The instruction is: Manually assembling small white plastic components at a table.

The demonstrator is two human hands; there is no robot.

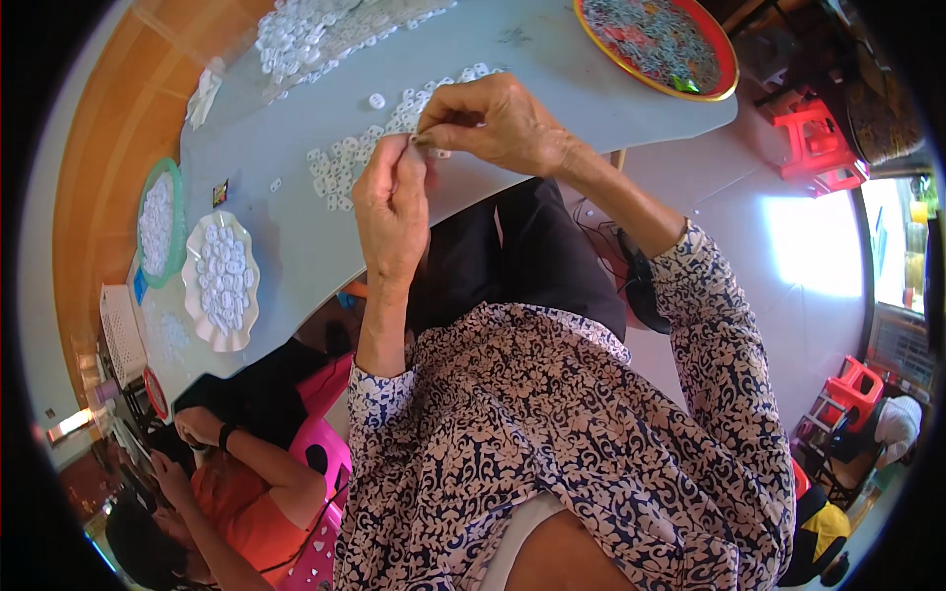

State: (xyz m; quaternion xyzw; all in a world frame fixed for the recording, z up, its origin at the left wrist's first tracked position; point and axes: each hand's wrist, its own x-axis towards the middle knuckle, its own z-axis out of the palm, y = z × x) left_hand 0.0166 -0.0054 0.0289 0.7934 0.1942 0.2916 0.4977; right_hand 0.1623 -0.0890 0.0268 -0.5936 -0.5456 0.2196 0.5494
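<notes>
My left hand (pixel 394 205) and my right hand (pixel 501 126) meet fingertip to fingertip over the near edge of the grey table (pixel 532 64). Both are closed in a pinch. Whatever lies between the fingertips is too small and covered to name. Just beyond and left of them spreads a loose group of small white oval plastic pieces (pixel 340 169), with dark holes showing in some. One single white piece (pixel 376 101) lies a little apart from that group.
A larger heap of white pieces (pixel 291 41) lies at the far left. A red round tray (pixel 727 59) of small metal parts stands far right. White pieces fill a scalloped white dish (pixel 251 295) and a green basket (pixel 177 236). A person in orange (pixel 261 502) sits at left.
</notes>
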